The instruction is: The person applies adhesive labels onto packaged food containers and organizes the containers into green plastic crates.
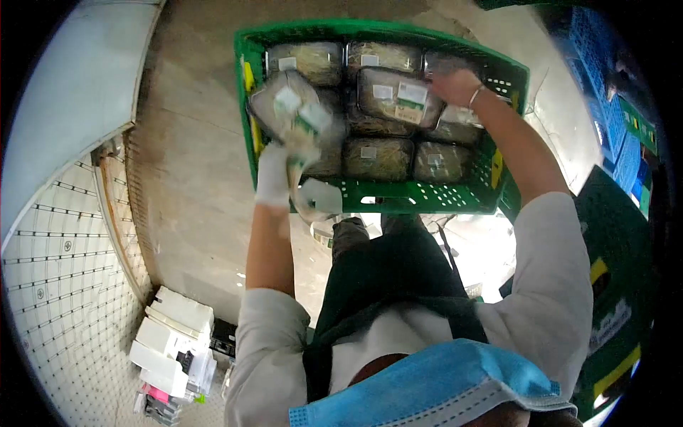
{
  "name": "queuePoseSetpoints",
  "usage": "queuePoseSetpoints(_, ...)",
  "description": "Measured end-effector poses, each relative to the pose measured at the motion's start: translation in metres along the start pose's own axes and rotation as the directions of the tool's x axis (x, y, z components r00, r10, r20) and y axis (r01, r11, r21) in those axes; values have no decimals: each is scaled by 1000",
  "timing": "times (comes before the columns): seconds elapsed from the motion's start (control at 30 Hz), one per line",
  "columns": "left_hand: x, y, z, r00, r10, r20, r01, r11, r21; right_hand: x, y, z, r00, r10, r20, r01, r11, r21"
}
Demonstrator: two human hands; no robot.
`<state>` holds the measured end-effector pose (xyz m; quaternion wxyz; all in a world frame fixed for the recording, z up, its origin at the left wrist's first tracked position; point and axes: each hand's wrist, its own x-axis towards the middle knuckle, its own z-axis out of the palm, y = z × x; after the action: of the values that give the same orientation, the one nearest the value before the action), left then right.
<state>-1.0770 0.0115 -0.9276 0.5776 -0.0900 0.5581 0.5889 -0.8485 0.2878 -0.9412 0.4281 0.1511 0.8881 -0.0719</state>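
Note:
My left hand (274, 167), in a white glove or wrap, is closed on the lower edge of a clear plastic food pack (267, 107). That pack is tilted, smeared by motion and bears pale labels. A curled white strip (316, 198), seemingly label backing paper, hangs beside this hand. My right hand (455, 87) grips the right end of another labelled plastic pack (366, 99), which rests slanted over other packs; its fingertips are partly blurred. Both packs are above a green crate (384, 30) holding several similar packs (377, 158) of pale, stringy contents.
White wall panels (64, 270) rise on the left. A pile of white boxes or devices (171, 341) stands at lower left. More green crates (619, 299) are at the right, with blue crates (597, 85) behind them. Concrete floor (192, 142) lies around the crate.

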Motion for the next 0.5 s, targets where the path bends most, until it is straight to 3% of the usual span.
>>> queuePoseSetpoints(0.03, -17, -18, -43, 997, 28, 65, -27, 1000, -11, -11, -9, -4, 1000, 5, -5, -5, 998, 65)
queuePoseSetpoints(0.07, -66, -3, -41, 998, 26, 48, -37, 972, 234, -23, -18, -9, 1000, 11, -12, -9, 992, 128)
queuePoseSetpoints(0.1, -107, -4, -40, 996, 13, -91, 12, 961, 276, -47, -31, -30, 997, 34, -67, -21, 984, 179)
queuePoseSetpoints(0.13, -147, 10, -35, 991, -51, -128, 98, 915, 392, -71, -40, -50, 991, 77, -110, -46, 964, 261)
queuePoseSetpoints(0.2, -216, 26, -31, 988, 87, -127, -26, 907, 421, -117, -63, -97, 983, 150, -104, -117, 954, 276)
queuePoseSetpoints(0.23, -247, 35, -32, 990, 99, -96, -55, 921, 386, -143, -75, -115, 941, 137, -309, -52, 962, 269)
queuePoseSetpoints(0.27, -273, 45, -35, 991, 86, -106, -32, 900, 435, -189, -92, -159, 944, 198, -264, -119, 951, 286)
queuePoseSetpoints(0.3, -291, 46, -26, 978, 173, -118, -96, 871, 482, -218, -92, -170, 889, 217, -403, -70, 935, 349)
queuePoseSetpoints(0.33, -299, 50, -34, 961, 275, 26, -237, 771, 592, -257, -100, -194, 820, 336, -464, -117, 891, 439)
queuePoseSetpoints(0.37, -322, 67, -9, 964, 264, -22, -161, 648, 745, -291, -97, -211, 696, 395, -599, -94, 878, 470)
queuePoseSetpoints(0.4, -341, 73, 20, 964, 258, 60, -212, 615, 759, -342, -96, -228, 621, 430, -656, -60, 860, 507)
queuePoseSetpoints(0.5, -403, 78, 70, 855, 479, 199, -481, 589, 649, -488, -98, -265, 325, 526, -786, -50, 839, 542)
